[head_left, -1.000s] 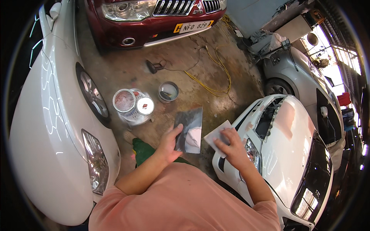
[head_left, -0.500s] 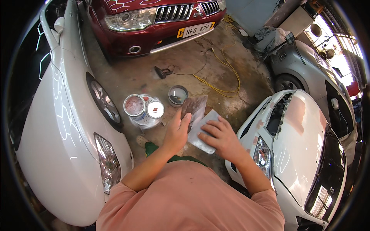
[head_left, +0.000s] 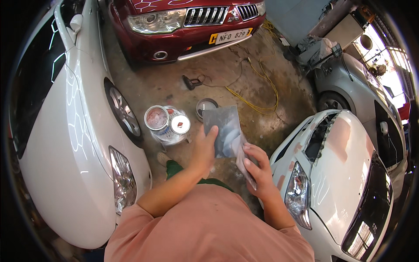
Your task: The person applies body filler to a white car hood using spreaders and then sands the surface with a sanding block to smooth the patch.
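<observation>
My left hand [head_left: 204, 149] grips a thin, shiny grey rectangular plate [head_left: 221, 126] by its left edge, thumb on the face that shows. A blurred reflection lies across that face. Held in my right hand [head_left: 260, 171] is a second thin plate, pale grey [head_left: 242, 162], turned nearly edge-on, its upper end against or very close to the first plate's right edge. Both hands are in front of my body, above the floor. Just beyond them a dark round container [head_left: 205, 105] is partly hidden by the grey plate.
To the left stand an open can of pinkish material [head_left: 156, 118] and a white-topped can [head_left: 180, 124]. A black corded tool [head_left: 190, 82] and yellow cord [head_left: 248, 104] lie beyond. Around me are a silver-white car [head_left: 87, 153], a red vehicle [head_left: 174, 41], a patched white car [head_left: 325, 183] and a grey car [head_left: 349, 83].
The left plate has turned so its broad face shows more squarely. My right hand has rotated and moved slightly down and right, tipping its plate from face-on to nearly edge-on.
</observation>
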`<state>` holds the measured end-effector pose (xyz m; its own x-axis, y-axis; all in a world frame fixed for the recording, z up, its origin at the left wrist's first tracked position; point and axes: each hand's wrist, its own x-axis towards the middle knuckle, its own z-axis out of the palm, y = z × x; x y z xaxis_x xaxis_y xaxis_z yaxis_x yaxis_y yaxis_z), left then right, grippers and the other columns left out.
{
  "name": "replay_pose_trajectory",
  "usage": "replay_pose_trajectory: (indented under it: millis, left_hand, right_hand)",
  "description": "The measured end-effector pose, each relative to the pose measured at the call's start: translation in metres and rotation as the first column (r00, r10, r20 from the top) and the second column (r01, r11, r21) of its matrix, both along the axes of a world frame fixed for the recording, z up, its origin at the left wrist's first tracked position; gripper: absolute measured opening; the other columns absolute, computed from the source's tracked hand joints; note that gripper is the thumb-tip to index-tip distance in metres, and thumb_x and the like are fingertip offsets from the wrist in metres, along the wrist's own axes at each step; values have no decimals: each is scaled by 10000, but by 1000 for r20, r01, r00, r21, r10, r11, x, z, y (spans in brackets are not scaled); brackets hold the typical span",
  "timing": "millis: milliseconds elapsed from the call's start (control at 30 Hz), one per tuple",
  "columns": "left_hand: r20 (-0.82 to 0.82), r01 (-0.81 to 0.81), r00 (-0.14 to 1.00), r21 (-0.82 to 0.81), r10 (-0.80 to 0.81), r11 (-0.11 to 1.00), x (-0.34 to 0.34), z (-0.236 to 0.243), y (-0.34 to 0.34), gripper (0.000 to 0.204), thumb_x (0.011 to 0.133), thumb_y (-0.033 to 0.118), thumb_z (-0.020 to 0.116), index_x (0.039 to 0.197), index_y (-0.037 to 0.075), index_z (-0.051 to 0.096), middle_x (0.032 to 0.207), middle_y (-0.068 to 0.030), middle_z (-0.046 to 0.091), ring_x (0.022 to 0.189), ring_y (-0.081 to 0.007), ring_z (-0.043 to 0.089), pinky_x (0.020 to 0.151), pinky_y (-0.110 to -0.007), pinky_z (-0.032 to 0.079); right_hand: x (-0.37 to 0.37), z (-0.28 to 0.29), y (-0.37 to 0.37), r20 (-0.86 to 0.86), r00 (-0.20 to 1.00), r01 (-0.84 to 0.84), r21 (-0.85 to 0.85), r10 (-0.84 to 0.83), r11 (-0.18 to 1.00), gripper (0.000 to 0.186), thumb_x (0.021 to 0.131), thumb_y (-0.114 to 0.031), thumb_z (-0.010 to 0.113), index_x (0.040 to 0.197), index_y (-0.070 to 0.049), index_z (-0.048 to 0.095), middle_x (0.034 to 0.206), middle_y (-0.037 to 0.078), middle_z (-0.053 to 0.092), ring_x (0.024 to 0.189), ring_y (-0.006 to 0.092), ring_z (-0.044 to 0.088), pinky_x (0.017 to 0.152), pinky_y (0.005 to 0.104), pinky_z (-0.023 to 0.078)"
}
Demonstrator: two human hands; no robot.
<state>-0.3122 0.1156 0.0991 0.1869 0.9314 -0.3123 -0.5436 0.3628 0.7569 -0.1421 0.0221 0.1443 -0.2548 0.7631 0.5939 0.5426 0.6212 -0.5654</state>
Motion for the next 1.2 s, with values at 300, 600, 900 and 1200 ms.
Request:
replay_pose_trajectory:
  millis: [300, 600, 900, 1200]
  left_hand:
    - [150, -34, 987, -167, 60, 985, -1, 1, -17, 374, 1041, 166, 570, 1389, 44, 504, 1282, -83, 615, 1156, -199, 614, 993, -390, 516]
    - [121, 121, 988, -214, -96, 969, 15, -16, -12, 269, 994, 183, 636, 1226, 51, 607, 1171, -63, 665, 1045, -183, 648, 929, -369, 532]
    - [42, 128, 992, -143, -123, 981, 5, -15, 29, 349, 1059, 240, 546, 1350, 47, 551, 1302, -102, 642, 1208, -254, 629, 1052, -451, 490]
    - [30, 127, 992, -31, -126, 991, 27, 2, -5, 456, 1037, 201, 591, 1454, 75, 456, 1363, -85, 591, 1218, -256, 610, 1050, -423, 485]
  right_hand:
    - [48, -83, -2, 325, 938, 209, -263, -117, 942, 666, 772, 97, 694, 1374, -170, 596, 1374, 191, 527, 1249, 404, 566, 1065, 424, 478]
    - [33, -56, 34, -902, -9, -411, -391, -432, 824, 498, 818, 83, 620, 1304, -26, 599, 1234, 116, 678, 1170, 284, 650, 1059, 446, 491]
    - [39, -29, -10, -461, 866, 66, -283, -196, 957, 684, 833, 91, 664, 1468, -90, 486, 1483, 184, 469, 1355, 314, 496, 1105, 455, 441]
    - [26, -65, -17, 7, 974, 222, -231, -227, 947, 803, 712, 100, 737, 1436, -186, 541, 1452, 225, 453, 1325, 442, 462, 1093, 485, 444]
